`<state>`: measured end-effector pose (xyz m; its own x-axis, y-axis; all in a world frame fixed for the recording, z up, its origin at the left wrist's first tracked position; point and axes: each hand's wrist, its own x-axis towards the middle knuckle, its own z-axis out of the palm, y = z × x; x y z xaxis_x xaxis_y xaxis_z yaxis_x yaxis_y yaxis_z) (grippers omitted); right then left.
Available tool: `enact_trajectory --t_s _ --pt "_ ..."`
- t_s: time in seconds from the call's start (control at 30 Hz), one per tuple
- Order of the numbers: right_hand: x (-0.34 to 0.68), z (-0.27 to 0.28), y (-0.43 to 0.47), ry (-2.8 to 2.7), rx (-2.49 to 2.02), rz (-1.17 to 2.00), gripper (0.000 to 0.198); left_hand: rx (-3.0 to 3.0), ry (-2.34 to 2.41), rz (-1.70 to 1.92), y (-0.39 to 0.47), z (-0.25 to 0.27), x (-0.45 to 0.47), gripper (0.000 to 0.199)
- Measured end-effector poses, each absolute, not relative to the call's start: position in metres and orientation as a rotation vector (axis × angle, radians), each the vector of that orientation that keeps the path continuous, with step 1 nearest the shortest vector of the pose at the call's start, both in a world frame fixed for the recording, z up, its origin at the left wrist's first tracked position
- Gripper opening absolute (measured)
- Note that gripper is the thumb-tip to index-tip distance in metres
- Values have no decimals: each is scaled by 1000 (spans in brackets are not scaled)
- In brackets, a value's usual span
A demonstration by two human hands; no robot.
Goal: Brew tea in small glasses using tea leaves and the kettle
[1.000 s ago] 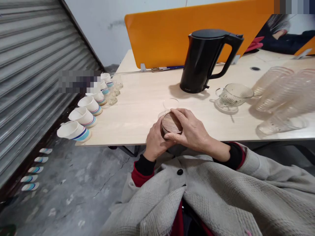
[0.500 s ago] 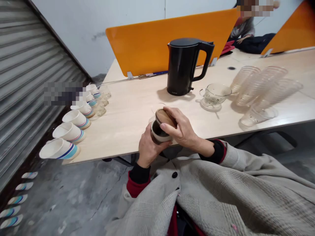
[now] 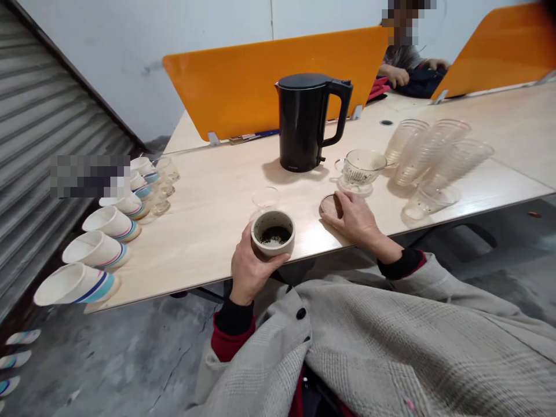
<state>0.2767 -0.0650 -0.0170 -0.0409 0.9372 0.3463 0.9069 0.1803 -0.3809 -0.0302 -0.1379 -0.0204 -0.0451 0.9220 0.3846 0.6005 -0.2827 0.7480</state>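
**Open cup held in L grip, lid in R**

Head view: a pale cup (image 3: 273,219) is held near the front edge of the table (image 3: 204,220). It is clamped from the side by the L grip (image 3: 252,260), w/ fingers and thumb wrapped round it. Its mouth is turned up and uncovered; dark bits, poss. leaves, can be seen inside. Whether its base is rested on the table can't be told, as it's hidden.

To the R of the cup, well apart from it, a round wooden lid (image 3: 329,205) is pinched at its edge btwn thumb and fingers of the R grip (image 3: 358,217). It is held approx. flat, at or just over the table; contact can't be told.

Just past the cup, a clear vessel (image 3: 266,198) is seen, partly hidden. Further back, a black kettle (image 3: 302,124) is stood upright, handle to the R, in front of an orange divider (image 3: 243,87). A glass cup w/ handle (image 3: 362,165) is placed just beyond the R grip, and next to it stacked clear plastic cups (image 3: 423,152) are grouped.

Along the table's L edge, paper cups (image 3: 87,284) w/ blue bands are lined up; small clear cups (image 3: 167,168) are set beside the far ones. Behind the divider, top R, another person's hand (image 3: 397,75) is seen by dark cloth.
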Motion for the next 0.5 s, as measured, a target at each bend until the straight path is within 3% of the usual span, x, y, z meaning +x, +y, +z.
enact_trajectory --t_s 0.4,0.5 --pt "353 10 -37 -1128 -1580 129 64 1941 1607 1284 -137 -23 -31 104" --pt "357 21 -18 -1105 -1632 150 38 1948 1594 1309 -137 -24 -31 106"
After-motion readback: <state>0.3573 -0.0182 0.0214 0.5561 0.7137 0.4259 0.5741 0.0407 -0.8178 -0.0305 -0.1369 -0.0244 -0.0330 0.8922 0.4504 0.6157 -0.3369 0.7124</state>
